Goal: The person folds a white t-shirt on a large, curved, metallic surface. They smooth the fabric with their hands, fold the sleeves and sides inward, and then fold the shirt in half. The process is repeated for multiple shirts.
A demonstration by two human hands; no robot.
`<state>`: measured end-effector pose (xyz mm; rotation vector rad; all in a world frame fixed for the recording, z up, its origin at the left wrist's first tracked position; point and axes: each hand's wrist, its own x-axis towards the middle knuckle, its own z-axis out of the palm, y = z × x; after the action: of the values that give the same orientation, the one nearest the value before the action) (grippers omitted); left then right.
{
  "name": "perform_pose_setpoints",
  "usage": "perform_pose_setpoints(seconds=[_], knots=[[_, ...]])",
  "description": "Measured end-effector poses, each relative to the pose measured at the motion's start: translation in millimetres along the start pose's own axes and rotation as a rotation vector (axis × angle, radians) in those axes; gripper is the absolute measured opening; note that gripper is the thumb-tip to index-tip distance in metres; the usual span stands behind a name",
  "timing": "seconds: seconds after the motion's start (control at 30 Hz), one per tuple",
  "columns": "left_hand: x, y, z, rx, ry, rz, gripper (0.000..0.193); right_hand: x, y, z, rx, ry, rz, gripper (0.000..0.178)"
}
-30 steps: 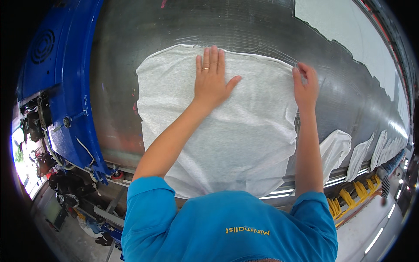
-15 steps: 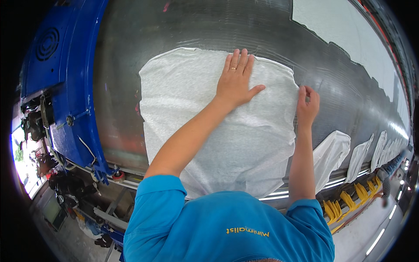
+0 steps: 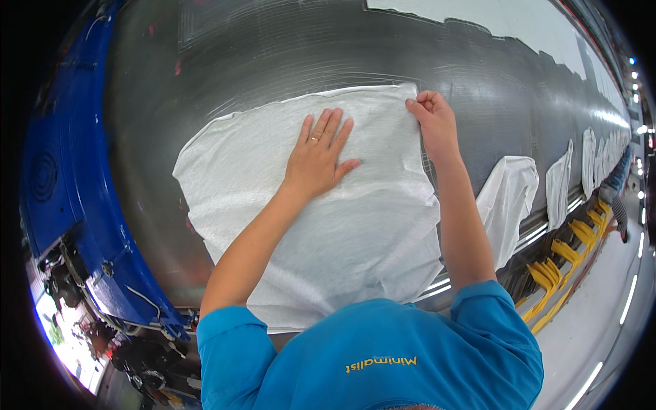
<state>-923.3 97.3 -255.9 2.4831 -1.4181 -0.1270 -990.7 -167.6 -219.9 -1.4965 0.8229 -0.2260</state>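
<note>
A white sheet of fabric lies spread on a wide dark grey work surface. My left hand rests flat on the sheet's upper middle, fingers spread, a ring on one finger. My right hand pinches the sheet's far right corner between thumb and fingers. The near edge of the sheet hangs toward me and is partly hidden behind my blue shirt.
Several more white fabric pieces hang over the surface's near edge to the right. A large white sheet lies at the far top. A blue machine frame stands at the left. Yellow fittings line the lower right.
My left hand has slid rightward and up across the sheet. My right hand has closed from flat on the edge to pinching the far right corner. The view has shifted.
</note>
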Motion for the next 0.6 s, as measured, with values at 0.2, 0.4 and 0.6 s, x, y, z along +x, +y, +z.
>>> perform_pose_setpoints(seconds=[0.2, 0.4, 0.6], knots=[[36, -3, 1, 0.002, 0.070, 0.003, 0.078, 17, 19, -7, -0.017, 0.099, -0.157, 0.031], [68, -19, 9, 0.011, 0.118, -0.116, 0.079, 18, 24, -1, -0.159, 0.142, -0.185, 0.039], [64, 5, 11, 0.055, 0.086, -0.095, 0.081, 26, 28, -7, 0.047, 0.168, -0.124, 0.037]])
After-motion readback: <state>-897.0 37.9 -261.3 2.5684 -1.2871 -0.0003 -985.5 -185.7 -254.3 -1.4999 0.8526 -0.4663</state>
